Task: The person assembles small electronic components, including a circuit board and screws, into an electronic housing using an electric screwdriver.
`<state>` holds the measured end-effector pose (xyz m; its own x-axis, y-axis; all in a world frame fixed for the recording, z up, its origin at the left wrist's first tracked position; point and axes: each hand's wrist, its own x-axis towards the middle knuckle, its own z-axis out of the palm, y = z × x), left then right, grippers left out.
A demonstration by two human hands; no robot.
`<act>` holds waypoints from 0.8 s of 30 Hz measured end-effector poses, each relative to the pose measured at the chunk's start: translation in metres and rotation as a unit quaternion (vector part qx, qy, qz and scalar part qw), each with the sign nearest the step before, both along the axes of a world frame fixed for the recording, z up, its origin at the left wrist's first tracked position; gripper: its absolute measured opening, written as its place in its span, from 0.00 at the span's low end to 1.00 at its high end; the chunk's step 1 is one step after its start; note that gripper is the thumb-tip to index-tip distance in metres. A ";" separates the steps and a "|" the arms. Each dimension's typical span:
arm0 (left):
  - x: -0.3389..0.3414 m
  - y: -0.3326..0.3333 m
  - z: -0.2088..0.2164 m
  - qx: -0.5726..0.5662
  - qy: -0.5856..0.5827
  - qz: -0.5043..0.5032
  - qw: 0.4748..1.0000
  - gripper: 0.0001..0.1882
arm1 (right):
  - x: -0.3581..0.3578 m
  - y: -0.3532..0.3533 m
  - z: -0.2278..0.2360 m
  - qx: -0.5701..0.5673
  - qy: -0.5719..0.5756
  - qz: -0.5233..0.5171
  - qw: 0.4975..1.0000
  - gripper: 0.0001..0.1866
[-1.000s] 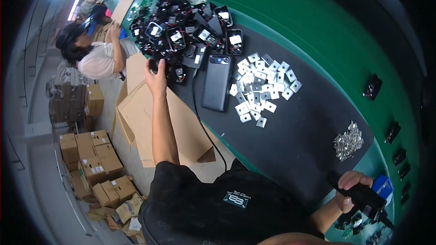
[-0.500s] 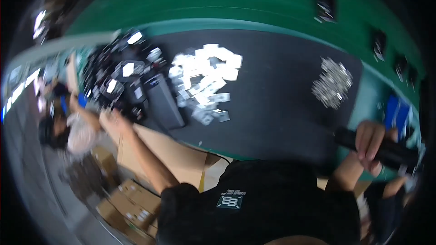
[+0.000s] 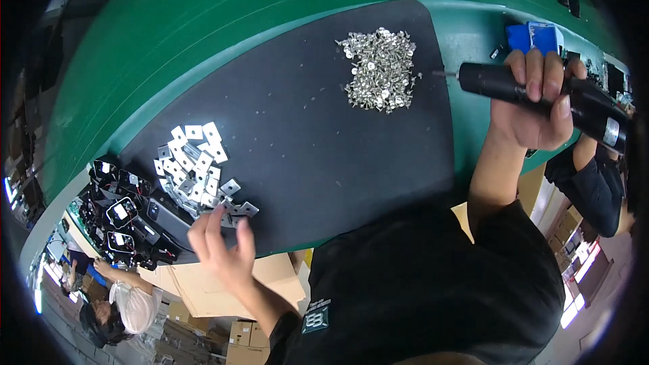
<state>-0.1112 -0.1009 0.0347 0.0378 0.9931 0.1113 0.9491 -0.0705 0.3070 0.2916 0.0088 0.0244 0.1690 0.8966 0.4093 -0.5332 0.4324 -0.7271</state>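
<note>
Black mat (image 3: 304, 155) | left hand (image 3: 225, 257) moved to metal plates (image 3: 203, 161) | contact unclear

A blue bin (image 3: 519, 39) sits upper right; cardboard boxes (image 3: 259, 336) and a co-worker (image 3: 135, 306) lower left.

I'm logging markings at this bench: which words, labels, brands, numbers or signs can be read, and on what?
Black shirt: its patch bears pale lettering, not copied out here.
Black driver in the right hand: pale label, too small to read.
Cartons: small marks, too small to read.
</note>
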 end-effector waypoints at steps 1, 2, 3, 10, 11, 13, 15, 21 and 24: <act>0.008 0.002 0.000 -0.033 0.032 -0.011 0.999 0.18 | 0.002 0.002 -0.002 0.017 -0.012 -0.009 1.000 0.22; 0.011 -0.001 0.001 -0.067 0.068 -0.018 0.995 0.20 | 0.001 0.004 -0.005 0.034 -0.021 -0.013 0.999 0.23; 0.012 -0.007 0.000 -0.104 0.073 -0.004 0.992 0.22 | 0.001 0.005 -0.008 0.031 -0.011 0.009 0.999 0.23; 0.009 -0.011 0.000 -0.144 0.014 -0.005 0.989 0.21 | 0.004 0.005 -0.003 0.048 -0.025 0.040 0.998 0.24; 0.009 -0.009 0.001 -0.138 0.024 -0.020 0.990 0.20 | 0.002 0.005 -0.004 0.046 -0.019 0.045 0.998 0.25; 0.012 -0.002 0.003 -0.122 0.026 -0.039 0.991 0.16 | -0.008 0.002 -0.001 0.020 -0.006 0.017 1.000 0.23; 0.017 0.004 -0.001 -0.129 -0.013 -0.037 0.991 0.14 | -0.013 0.000 0.005 -0.004 0.007 -0.006 1.000 0.21; 0.046 0.022 -0.010 -0.136 -0.095 -0.058 0.984 0.13 | -0.008 -0.006 0.014 -0.009 0.064 0.061 0.996 0.23; 0.063 0.041 -0.013 -0.142 -0.160 -0.041 0.976 0.10 | -0.011 -0.017 0.011 -0.032 0.097 0.042 0.994 0.23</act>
<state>-0.0480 -0.0602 0.0221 0.1273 0.9807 -0.1483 0.7956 -0.0117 0.6058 0.2803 -0.0077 0.0354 0.1617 0.9340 0.3186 -0.6983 0.3364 -0.6318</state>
